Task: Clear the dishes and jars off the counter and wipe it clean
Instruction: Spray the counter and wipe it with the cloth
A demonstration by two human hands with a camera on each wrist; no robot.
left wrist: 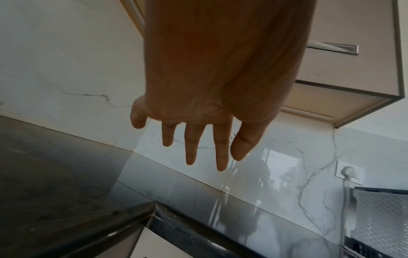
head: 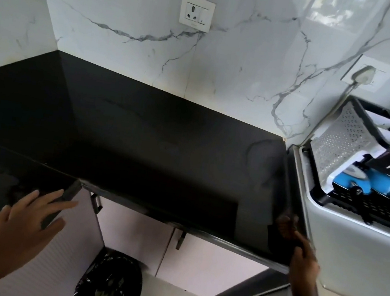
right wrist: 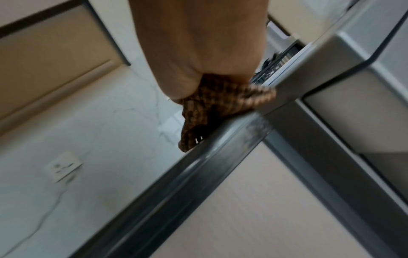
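Observation:
The black stone counter (head: 140,140) bears no dishes or jars in the head view. My left hand (head: 37,211) hovers over the counter's front left corner with fingers spread and straight, holding nothing; in the left wrist view the left hand (left wrist: 209,113) hangs above the counter (left wrist: 55,174). My right hand (head: 299,253) is at the counter's front right edge, beside the white appliance. It grips a brown checked cloth (head: 284,225), which is pressed on the edge. The right wrist view shows the cloth (right wrist: 212,108) bunched under the right hand (right wrist: 198,52), against the counter's rim.
A white appliance (head: 349,257) stands right of the counter, carrying a black rack (head: 380,209) with blue items (head: 372,182). A bin with a black bag (head: 109,284) sits on the floor below. Wall sockets (head: 196,12) are on the marble backsplash.

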